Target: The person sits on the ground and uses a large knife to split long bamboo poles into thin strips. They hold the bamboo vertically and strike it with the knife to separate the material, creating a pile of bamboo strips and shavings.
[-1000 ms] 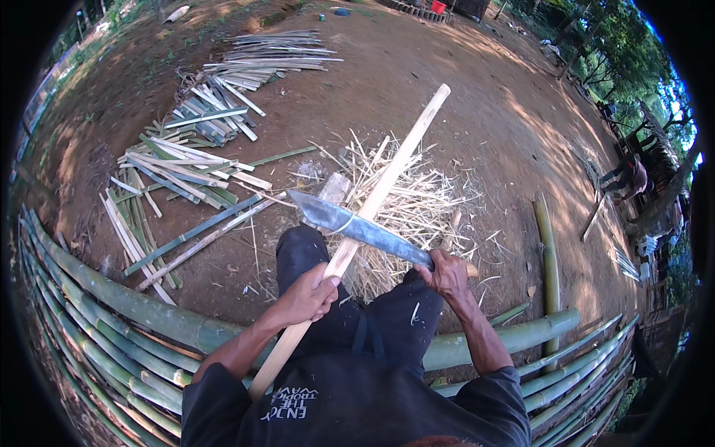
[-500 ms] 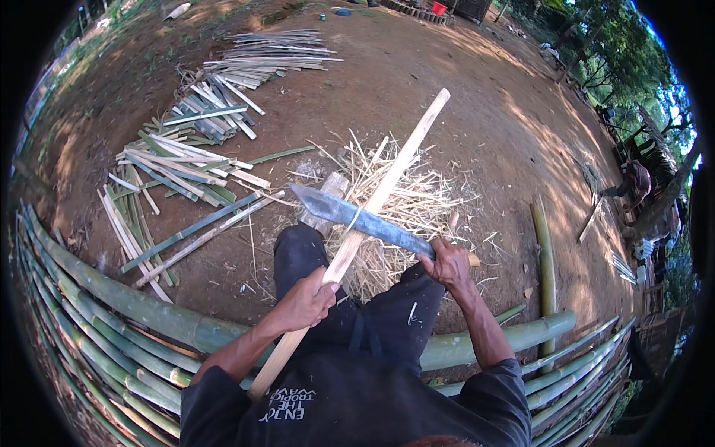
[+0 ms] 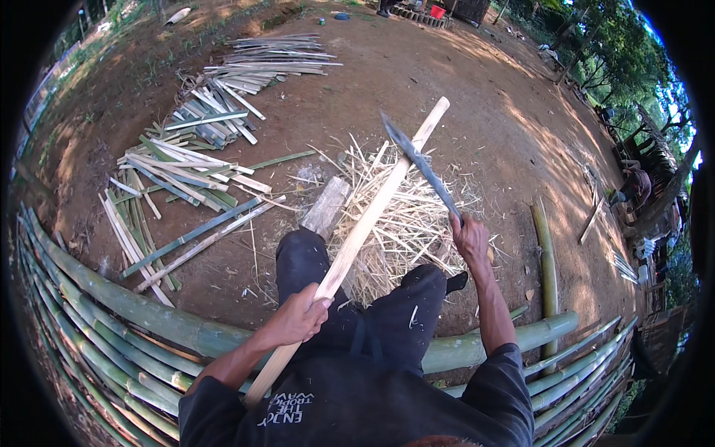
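Note:
A long pale bamboo strip (image 3: 368, 217) slants from beside my waist up over the shavings, and my left hand (image 3: 302, 316) is wrapped round its lower part. My right hand (image 3: 471, 237) grips the handle of a machete (image 3: 421, 165), most of the handle hidden in the fist. The dark blade lies across the strip near its far end, its tip pointing up and left. Under the strip spreads a heap of thin shavings (image 3: 417, 223). A short wooden block (image 3: 325, 206) rests on the ground beside my left knee.
Split bamboo strips (image 3: 201, 167) lie in piles at the left and far left. Thick green bamboo poles (image 3: 171, 316) run behind and beside me. Another pole (image 3: 546, 261) lies at the right. A person (image 3: 634, 185) is bent over at the far right.
My right hand has moved up and slightly right, carrying the machete from the strip's middle toward its far end. The blade now points more steeply upward. My left hand stays nearly in place.

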`<state>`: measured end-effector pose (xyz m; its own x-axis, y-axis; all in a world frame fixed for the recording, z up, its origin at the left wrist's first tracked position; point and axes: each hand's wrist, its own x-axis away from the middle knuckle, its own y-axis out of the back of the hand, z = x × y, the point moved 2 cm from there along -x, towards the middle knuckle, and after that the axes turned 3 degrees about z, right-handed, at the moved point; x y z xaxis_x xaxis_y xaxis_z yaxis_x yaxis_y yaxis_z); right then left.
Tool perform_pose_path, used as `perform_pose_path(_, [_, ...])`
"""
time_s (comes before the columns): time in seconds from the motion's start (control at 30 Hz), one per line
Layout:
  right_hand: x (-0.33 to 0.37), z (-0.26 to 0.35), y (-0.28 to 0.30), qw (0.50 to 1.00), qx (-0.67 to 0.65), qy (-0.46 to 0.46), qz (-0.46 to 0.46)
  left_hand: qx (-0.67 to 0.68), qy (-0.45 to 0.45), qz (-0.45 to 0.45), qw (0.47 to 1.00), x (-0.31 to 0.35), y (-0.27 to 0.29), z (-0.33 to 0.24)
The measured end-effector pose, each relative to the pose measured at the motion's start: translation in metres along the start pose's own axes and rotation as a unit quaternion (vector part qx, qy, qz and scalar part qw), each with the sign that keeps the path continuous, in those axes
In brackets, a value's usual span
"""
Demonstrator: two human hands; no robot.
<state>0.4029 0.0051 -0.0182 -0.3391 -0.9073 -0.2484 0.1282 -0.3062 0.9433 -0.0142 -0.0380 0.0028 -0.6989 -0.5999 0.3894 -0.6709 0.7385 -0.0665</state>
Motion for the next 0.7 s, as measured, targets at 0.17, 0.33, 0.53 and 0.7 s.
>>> perform_pose_path(0.17, [-0.05, -0.054, 0.015, 0.982, -0.034, -0.163, -0.087, 0.047, 0.02, 0.011, 0.999, 0.021, -0.005, 0.012])
perform_pose_path(0.33, [0.023, -0.002, 0.0, 0.995, -0.09, -0.029, -0.02, 0.212, -0.013, 0.061, 0.975, -0.007, 0.007, -0.005])
perform_pose_path(0.53, [0.061, 0.04, -0.013, 0.977, -0.065, 0.2, 0.035, 0.221, -0.019, 0.069, 0.973, -0.024, 0.017, -0.02])
perform_pose_path(0.7, [-0.006, -0.007, -0.007, 0.997, -0.059, -0.048, 0.01, 0.246, 0.01, 0.1, 0.964, -0.004, 0.007, -0.004])
